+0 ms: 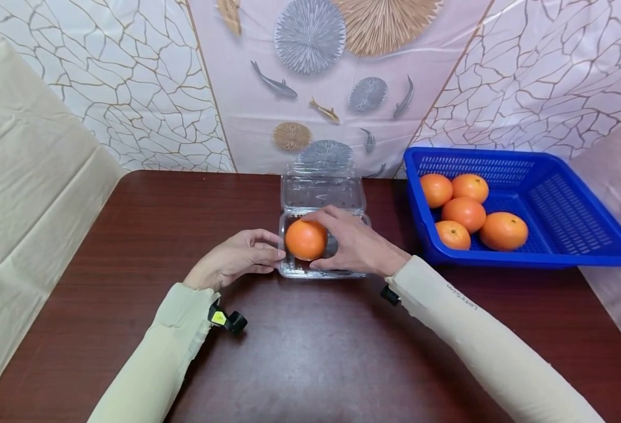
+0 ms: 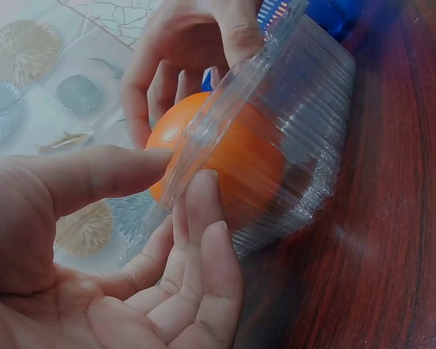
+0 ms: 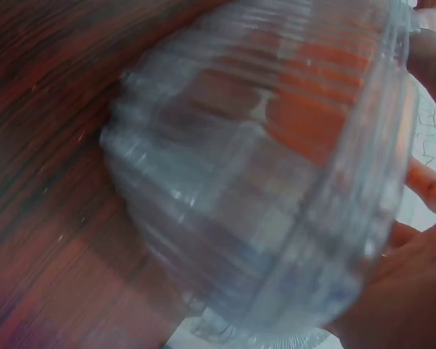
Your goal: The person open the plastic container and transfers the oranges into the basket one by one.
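The orange (image 1: 305, 239) sits in the clear container (image 1: 294, 267), gripped by the right hand (image 1: 355, 244), left hand (image 1: 236, 258) pinching the rim.

In the right wrist view we see the clear container (image 3: 276, 189) only as a smeared, blurred shape, cut off at the top and bottom edges; the orange (image 3: 327, 109) shows merely as a hazy patch through its ribbed wall. Our right hand (image 3: 414, 291) is cropped at the frame's right side. In the left wrist view, our left hand (image 2: 94, 247) is cut off at the left and bottom edges, and the container (image 2: 291, 145) hides the orange's (image 2: 240, 156) lower half.
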Tool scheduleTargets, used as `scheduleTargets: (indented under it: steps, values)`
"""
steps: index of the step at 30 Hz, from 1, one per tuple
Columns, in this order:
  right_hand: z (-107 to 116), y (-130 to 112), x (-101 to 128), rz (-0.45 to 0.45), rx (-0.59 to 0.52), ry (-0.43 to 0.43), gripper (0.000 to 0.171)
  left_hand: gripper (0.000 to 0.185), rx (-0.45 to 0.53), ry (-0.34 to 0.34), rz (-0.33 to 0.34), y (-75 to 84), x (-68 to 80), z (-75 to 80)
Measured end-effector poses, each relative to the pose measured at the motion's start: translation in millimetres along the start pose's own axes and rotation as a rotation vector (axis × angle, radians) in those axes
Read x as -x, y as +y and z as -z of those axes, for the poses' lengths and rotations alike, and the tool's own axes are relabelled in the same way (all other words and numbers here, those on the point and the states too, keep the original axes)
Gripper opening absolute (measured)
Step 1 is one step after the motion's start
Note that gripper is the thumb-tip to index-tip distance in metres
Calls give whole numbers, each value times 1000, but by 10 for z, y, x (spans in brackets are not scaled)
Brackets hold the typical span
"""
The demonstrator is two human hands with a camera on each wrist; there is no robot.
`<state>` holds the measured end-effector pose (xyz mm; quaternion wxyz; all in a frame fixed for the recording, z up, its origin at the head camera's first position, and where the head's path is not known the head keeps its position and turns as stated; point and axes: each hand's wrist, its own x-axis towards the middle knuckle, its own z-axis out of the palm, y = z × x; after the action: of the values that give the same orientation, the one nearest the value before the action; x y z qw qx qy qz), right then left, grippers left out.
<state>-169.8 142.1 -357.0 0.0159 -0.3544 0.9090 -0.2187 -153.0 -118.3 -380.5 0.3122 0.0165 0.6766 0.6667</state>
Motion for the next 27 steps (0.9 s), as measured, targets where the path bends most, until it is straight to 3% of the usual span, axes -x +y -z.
scheduleTargets:
  steps: [13, 27]
  values:
    - [-148, -34, -91, 12, 32, 27, 72, 42, -4, 5, 0, 0, -14, -11]
    - [43, -60, 42, 50, 87, 59, 64, 43, -13, 20, 7, 1, -14, -13]
